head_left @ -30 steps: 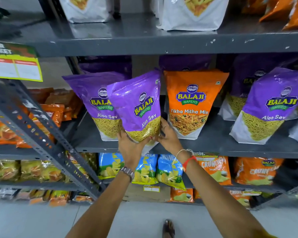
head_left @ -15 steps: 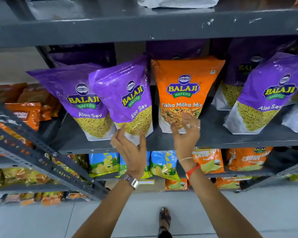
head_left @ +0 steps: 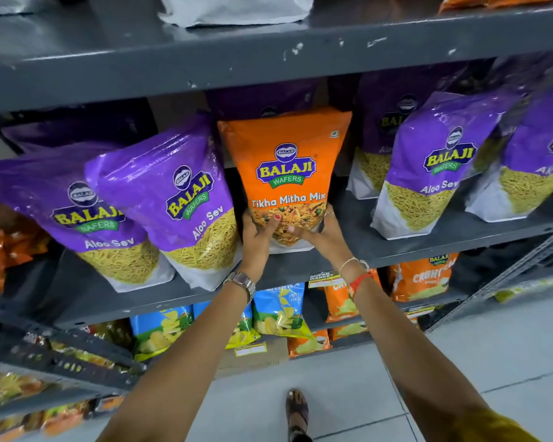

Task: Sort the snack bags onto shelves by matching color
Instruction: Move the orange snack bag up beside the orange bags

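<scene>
- Head view: left hand [head_left: 257, 232] and right hand [head_left: 323, 232] clasp the orange bag [head_left: 286, 161] low down.
- It stands on the gray shelf [head_left: 396, 247] between purple bags [head_left: 176, 199].

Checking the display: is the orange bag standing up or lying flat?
Standing, tilted back: the orange bag rests base-down on the shelf, both hands gripping low.

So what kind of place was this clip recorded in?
Most likely a small supermarket aisle. Grey metal shelves hold rows of branded snack bags, such as the purple Aloo Sev bags and the orange Tikha Mitha Mix bag, and a shelf-edge label reads "Super Market".
</scene>
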The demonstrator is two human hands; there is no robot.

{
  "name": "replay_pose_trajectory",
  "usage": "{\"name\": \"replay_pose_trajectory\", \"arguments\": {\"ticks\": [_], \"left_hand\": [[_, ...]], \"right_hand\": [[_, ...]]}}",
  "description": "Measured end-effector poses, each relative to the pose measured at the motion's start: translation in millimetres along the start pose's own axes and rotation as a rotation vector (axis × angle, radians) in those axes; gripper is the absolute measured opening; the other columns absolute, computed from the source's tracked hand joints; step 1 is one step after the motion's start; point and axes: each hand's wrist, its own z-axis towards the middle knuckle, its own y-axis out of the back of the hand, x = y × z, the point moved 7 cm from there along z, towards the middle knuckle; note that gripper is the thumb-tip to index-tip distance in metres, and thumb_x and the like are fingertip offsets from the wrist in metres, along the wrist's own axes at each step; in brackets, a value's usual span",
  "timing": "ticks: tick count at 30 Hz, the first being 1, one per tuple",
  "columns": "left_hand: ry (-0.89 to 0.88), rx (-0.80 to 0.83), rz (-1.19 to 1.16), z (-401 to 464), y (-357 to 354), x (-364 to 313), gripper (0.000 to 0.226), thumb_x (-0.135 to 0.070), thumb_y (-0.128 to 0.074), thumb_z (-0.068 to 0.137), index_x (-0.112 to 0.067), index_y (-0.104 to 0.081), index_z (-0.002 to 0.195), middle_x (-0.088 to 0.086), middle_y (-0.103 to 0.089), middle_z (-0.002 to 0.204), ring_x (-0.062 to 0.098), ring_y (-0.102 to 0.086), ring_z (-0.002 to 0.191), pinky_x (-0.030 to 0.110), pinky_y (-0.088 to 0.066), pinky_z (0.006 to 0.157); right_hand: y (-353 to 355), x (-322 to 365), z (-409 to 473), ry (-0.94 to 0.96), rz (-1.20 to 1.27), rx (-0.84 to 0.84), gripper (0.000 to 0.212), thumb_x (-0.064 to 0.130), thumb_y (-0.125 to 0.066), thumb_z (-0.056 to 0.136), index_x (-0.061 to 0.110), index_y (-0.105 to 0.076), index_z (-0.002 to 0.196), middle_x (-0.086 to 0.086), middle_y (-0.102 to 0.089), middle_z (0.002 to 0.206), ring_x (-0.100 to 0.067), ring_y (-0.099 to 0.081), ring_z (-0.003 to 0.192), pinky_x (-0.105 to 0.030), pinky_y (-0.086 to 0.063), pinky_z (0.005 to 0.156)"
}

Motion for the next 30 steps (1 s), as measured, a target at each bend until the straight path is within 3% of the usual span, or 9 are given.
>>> {"name": "replay_pose_trajectory", "arguments": {"ticks": [3, 10, 13, 15, 18, 22, 25, 28, 30], "left_hand": [[0.000, -0.014, 0.016, -1, 0, -1, 0.052, -0.014, -0.056, 0.088, -0.009, -0.033, 0.135, 0.012, -0.053, 0.130, 0.018, -0.053, 0.110, 0.019, -0.046, 0.085], [0.006, -0.025, 0.013, -34, 4, -3, 0.043, -0.011, -0.060, 0.086, -0.010, -0.040, 0.124, 0.003, -0.055, 0.116, 0.013, -0.054, 0.101, 0.008, -0.049, 0.075], [-0.019, -0.021, 0.030, -57, 12, -6, 0.038, -0.012, -0.063, 0.083, -0.018, -0.041, 0.114, 0.000, -0.056, 0.112, 0.016, -0.056, 0.104, 0.035, -0.048, 0.096], [-0.063, -0.033, 0.031, -75, 18, -16, 0.039, -0.014, -0.064, 0.083, -0.018, -0.042, 0.115, 0.003, -0.058, 0.117, 0.019, -0.057, 0.108, 0.043, -0.047, 0.099], [-0.138, -0.060, -0.009, -104, 33, -41, 0.045, -0.018, -0.065, 0.082, -0.017, -0.046, 0.122, 0.004, -0.062, 0.121, 0.016, -0.060, 0.110, 0.039, -0.050, 0.096], [-0.265, -0.128, -0.042, -136, 58, -90, 0.033, -0.019, -0.066, 0.082, -0.027, -0.051, 0.110, -0.009, -0.063, 0.107, 0.000, -0.062, 0.098, 0.025, -0.051, 0.090], [-0.364, -0.192, -0.034, -159, 79, -135, 0.024, -0.017, -0.062, 0.085, -0.030, -0.049, 0.099, -0.014, -0.059, 0.097, -0.020, -0.058, 0.079, 0.004, -0.046, 0.070], [-0.432, -0.236, -0.033, -172, 101, -178, 0.022, -0.025, -0.066, 0.080, -0.030, -0.053, 0.097, -0.009, -0.066, 0.097, -0.003, -0.065, 0.086, 0.021, -0.052, 0.076], [-0.477, -0.253, -0.038, -176, 118, -208, 0.025, -0.029, -0.067, 0.077, -0.023, -0.056, 0.099, -0.006, -0.068, 0.098, 0.004, -0.067, 0.087, 0.026, -0.055, 0.077]], "right_hand": [[2, -2, -3, -0.018, -0.009, -0.022, 0.074, 0.012, -0.082, 0.069, 0.008, -0.039, 0.130, 0.001, -0.056, 0.116, -0.013, -0.053, 0.112, -0.034, -0.047, 0.100], [6, -4, -40, 0.029, 0.007, -0.065, 0.068, 0.010, -0.083, 0.068, 0.010, -0.045, 0.124, -0.002, -0.060, 0.114, -0.018, -0.058, 0.111, -0.036, -0.050, 0.097], [10, 4, -67, 0.054, -0.014, -0.099, 0.063, 0.014, -0.086, 0.064, 0.014, -0.050, 0.116, -0.002, -0.063, 0.107, -0.019, -0.061, 0.106, -0.032, -0.052, 0.090], [13, 16, -86, 0.082, -0.017, -0.124, 0.058, 0.015, -0.088, 0.061, 0.018, -0.053, 0.108, -0.001, -0.065, 0.102, -0.018, -0.063, 0.101, -0.027, -0.053, 0.083], [11, 42, -113, 0.136, -0.015, -0.141, 0.055, 0.026, -0.090, 0.057, 0.022, -0.060, 0.102, 0.002, -0.071, 0.100, -0.011, -0.067, 0.095, -0.037, -0.058, 0.085], [1, 87, -141, 0.213, 0.029, -0.162, 0.055, 0.054, -0.088, 0.042, 0.033, -0.067, 0.089, 0.007, -0.076, 0.091, -0.011, -0.071, 0.090, -0.047, -0.059, 0.082], [-14, 129, -158, 0.284, 0.059, -0.153, 0.050, 0.056, -0.086, 0.041, 0.037, -0.068, 0.083, 0.009, -0.076, 0.088, -0.011, -0.072, 0.087, -0.047, -0.059, 0.081], [-29, 173, -171, 0.333, 0.076, -0.169, 0.055, 0.055, -0.088, 0.041, 0.027, -0.068, 0.085, 0.008, -0.076, 0.083, -0.009, -0.072, 0.081, -0.044, -0.060, 0.077], [-43, 204, -175, 0.383, 0.105, -0.144, 0.047, 0.045, -0.091, 0.045, 0.029, -0.068, 0.083, 0.011, -0.075, 0.081, -0.005, -0.072, 0.079, -0.038, -0.060, 0.076]]}}
